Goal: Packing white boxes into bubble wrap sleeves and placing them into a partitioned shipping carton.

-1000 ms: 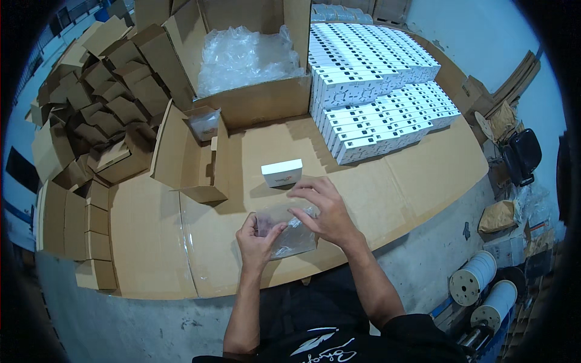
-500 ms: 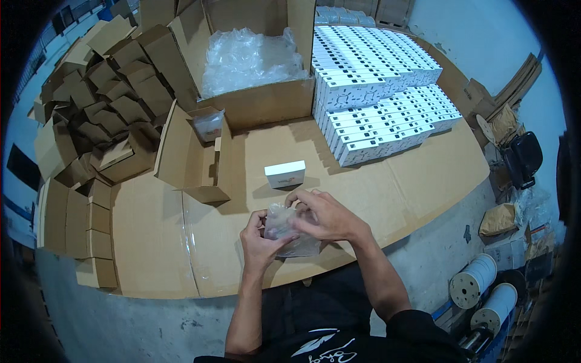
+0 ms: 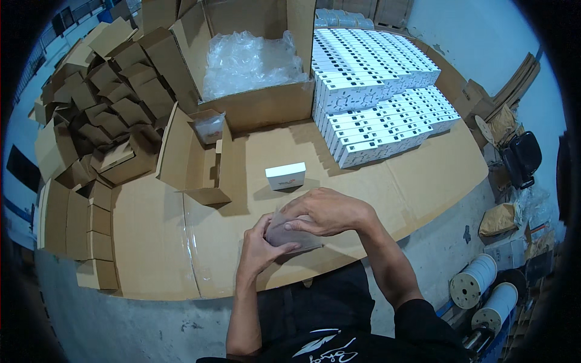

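At the upper right of the frame rises a stack [image 3: 375, 100] of white boxes; left of centre, a carton [image 3: 196, 163] stands unclosed. At lower centre, the left hand [image 3: 259, 251] pinches a bag [image 3: 280, 235], seemingly unfilled; the right hand [image 3: 330, 212] bends over it, grip unclear. Above, one box [image 3: 285, 176] sits unbagged.

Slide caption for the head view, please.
Left hand holding a plastic bag, right hand on it, white box beyond.

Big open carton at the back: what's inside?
A heap of crumpled clear plastic fills what shows of the big carton. Its floor, and anything under the heap or low behind the front wall, is covered.
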The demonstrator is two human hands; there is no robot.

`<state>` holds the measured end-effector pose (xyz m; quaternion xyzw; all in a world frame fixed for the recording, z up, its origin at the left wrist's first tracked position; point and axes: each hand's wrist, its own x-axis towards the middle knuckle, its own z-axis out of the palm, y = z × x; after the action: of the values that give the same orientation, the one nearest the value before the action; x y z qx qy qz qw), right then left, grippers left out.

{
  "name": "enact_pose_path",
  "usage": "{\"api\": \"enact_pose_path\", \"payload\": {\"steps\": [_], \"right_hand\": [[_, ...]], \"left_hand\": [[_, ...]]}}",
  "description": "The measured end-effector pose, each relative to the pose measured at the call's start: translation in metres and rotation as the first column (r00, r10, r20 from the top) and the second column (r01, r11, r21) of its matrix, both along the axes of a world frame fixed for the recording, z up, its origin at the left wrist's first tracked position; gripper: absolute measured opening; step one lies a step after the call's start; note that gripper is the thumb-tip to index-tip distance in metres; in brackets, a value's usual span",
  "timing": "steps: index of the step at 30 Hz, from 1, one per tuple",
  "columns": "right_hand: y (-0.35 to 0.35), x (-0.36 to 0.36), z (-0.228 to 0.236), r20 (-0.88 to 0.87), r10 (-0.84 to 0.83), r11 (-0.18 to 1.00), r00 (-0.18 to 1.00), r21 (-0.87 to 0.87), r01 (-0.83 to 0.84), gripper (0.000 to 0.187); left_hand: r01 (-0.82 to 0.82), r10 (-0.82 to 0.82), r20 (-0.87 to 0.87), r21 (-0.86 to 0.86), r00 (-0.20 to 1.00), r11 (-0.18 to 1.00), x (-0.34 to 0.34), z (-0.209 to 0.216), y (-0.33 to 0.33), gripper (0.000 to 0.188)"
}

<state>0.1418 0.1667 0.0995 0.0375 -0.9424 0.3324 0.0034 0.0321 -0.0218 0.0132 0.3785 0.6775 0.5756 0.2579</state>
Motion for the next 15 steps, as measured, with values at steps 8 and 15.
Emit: {"api": "enact_pose_path", "payload": {"steps": [8, 15], "right_hand": [[0.012, -0.007, 0.009, -0.213, 0.031, 0.999, 0.977, 0.032, -0.025, 0.037], [0.051, -0.006, -0.032, -0.263, -0.647, 0.740, 0.716, -0.444, 0.506, 0.039]], "left_hand": [[0.102, -0.089, 0.100, -0.134, 0.991, 0.986, -0.006, -0.007, -0.007, 0.057], [-0.019, 0.017, -0.021, -0.062, 1.000, 0.998, -0.003, -0.006, -0.004, 0.053]]}}
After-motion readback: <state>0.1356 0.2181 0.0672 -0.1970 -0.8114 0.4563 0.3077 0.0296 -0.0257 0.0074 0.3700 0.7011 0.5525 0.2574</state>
